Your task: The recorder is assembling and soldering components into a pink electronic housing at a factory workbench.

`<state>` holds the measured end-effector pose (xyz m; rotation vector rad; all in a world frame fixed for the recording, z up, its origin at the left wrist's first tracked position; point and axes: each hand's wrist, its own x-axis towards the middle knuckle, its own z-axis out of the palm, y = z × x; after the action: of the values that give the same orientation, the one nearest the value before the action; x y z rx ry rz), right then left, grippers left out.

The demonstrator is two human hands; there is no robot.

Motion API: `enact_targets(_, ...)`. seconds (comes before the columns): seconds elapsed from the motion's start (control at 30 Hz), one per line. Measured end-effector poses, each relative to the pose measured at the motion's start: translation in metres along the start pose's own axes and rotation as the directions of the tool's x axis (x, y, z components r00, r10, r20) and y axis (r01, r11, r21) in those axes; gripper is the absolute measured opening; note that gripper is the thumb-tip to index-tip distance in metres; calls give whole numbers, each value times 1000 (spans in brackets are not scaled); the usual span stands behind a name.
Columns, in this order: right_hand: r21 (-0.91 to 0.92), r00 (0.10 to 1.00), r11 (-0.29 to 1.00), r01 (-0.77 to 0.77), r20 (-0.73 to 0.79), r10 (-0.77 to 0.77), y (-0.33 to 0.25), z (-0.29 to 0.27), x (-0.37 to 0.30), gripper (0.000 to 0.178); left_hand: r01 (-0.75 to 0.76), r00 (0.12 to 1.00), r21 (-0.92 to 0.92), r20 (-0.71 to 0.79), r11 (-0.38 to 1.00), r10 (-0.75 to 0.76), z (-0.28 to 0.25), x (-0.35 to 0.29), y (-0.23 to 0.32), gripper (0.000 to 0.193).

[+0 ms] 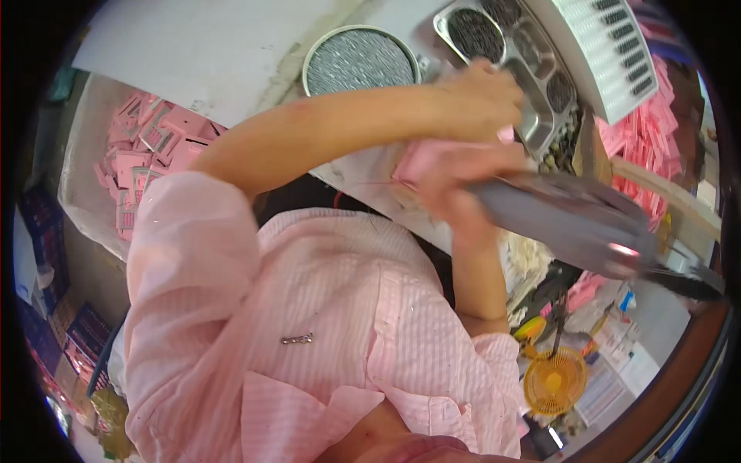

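Nearest is the person's pink striped shirt [332,285], with a small metal pin [297,339] on its front, below and to the left of the steel tray [534,48], seen from above. The right hand [467,181] is just below the tray, its fingers wrapped around one end of a grey handheld tool [563,220]. The tool slants away to the right and downward, passing below the tray, with its dark tip at the far end. A pink piece [421,158] lies on the bench beside the right hand, below and to the left of the tray.

The left arm reaches across from the left, and the left hand [490,100] is at the tray's near left edge, its fingers bent. Motion blurs it, so I cannot tell whether those fingers pinch anything.

The tray's compartments hold heaps of small dark parts [475,35]. To its left stands a round tin [306,73] full of small silvery pieces [360,60]. Just right of the tray is a white box [575,46] with rows of dark bristly things [621,35]. Pink strips [641,139] are piled beyond that box. Farther off, well left of the tray, a plastic-lined bin [85,154] holds many pink parts [158,150]; well below the tray sits an orange basket [553,382].
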<state>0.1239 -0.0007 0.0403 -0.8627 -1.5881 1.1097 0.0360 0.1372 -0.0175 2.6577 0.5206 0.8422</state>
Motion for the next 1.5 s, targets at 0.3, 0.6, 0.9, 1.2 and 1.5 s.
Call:
enact_targets(0.3, 668, 873, 570, 478, -434, -224, -118, -51, 21, 37, 397, 916, 23, 48, 917, -398, -213, -132, 8, 34)
enact_targets(0.6, -127, 817, 992, 20, -569, -90, -54, -87, -2, 71, 746, 659, 19, -158, 665, -735, -249, -184, -30, 33)
enact_targets(0.9, -314, 743, 948, -57, -647, -170, -41, -103, -14, 81, 803, 55, -331, -786, 496, -615, -217, -40, -337, 37)
enact_targets(1.2, -629, 676, 777, -27, -584, -449, -23, -89, -63, 47, 500, 712, 117, -620, 858, -329, -159, -15, -172, 22)
enact_targets(1.5, 962, 849, 155, -226, 116, 516, 25, -51, -8, 78, -212, 976, 53, -49, 976, 215, -125, -85, 17, 33)
